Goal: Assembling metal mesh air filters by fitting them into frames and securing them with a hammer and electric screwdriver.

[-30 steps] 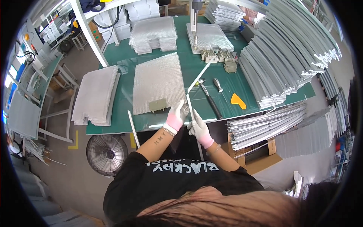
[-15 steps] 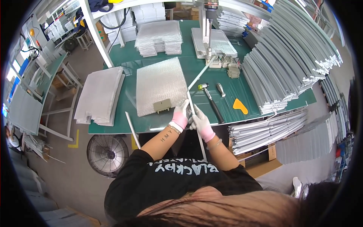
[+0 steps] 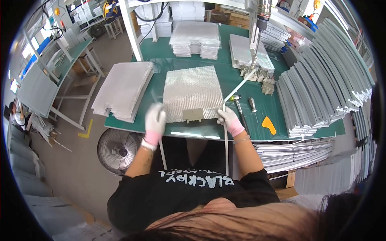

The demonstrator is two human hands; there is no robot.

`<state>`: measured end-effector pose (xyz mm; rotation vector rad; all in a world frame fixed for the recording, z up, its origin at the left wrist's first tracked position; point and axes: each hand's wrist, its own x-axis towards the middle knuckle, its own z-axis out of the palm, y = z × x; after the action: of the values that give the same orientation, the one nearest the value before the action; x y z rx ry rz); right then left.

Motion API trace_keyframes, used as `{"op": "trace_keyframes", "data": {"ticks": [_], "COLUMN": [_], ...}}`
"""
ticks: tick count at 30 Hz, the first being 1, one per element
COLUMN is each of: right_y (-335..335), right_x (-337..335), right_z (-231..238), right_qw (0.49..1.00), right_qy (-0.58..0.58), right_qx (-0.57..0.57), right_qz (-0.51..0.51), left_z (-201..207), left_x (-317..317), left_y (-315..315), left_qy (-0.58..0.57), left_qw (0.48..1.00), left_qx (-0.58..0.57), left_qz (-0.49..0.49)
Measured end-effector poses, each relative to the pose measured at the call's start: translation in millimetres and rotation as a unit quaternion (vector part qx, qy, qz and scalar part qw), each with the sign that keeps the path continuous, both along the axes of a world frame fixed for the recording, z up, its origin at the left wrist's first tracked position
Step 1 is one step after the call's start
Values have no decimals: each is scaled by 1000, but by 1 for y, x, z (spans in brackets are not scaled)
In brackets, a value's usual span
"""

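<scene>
A silvery mesh panel [image 3: 193,86] lies in front of me on the green table, with a grey-beige notched block [image 3: 193,115] at its near edge. My right hand [image 3: 229,119], in a white and pink glove, closes on a thin white metal strip [image 3: 226,150] along the panel's right edge. Another pale strip [image 3: 240,86] slants away from that corner. My left hand [image 3: 155,122], gloved alike, is by the panel's lower left corner, over a second upright strip [image 3: 163,154]. Motion smears its fingers, so its grip is unclear.
Right of the panel lie a hammer [image 3: 240,110], a screwdriver [image 3: 252,104] and a yellow scraper [image 3: 269,125]. Panel stacks stand left [image 3: 122,90] and behind [image 3: 195,38]. A tall row of grey panels [image 3: 325,76] borders the right. A floor fan [image 3: 118,152] stands lower left.
My hands have moved apart: the left swung away to the panel's left side, the right stayed with the strip at the right edge. The whole view has shifted, so the table sits further right.
</scene>
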<state>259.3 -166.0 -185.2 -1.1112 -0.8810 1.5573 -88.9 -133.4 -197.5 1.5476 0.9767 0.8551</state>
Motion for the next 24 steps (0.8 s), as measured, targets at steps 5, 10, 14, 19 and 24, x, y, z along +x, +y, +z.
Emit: {"op": "trace_keyframes", "data": {"ticks": [5,10,14,19,24], "right_y": [1,-35,-50,-58,-82], "right_x": [-10,-6,0,1,-18], "right_z": [-9,14,30,41,71], "right_qw": [999,998,993,992,983], "right_qy": [20,-2,31,15,-73], "right_qx": [25,39,91,109,161], "right_qz": [16,-59,-68,-56,-50], "left_z": [0,53,58,70,87], "left_x": [-25,-2,18,24,-8], "left_y": [16,-16,-28,-51,-80], "left_qy": [-159,-207,-199,-22,-197], "left_qw": [984,973,975,979,971], "left_qx": [-78,-100,-31,168,122], "left_qz": [22,8,97,111,67]}}
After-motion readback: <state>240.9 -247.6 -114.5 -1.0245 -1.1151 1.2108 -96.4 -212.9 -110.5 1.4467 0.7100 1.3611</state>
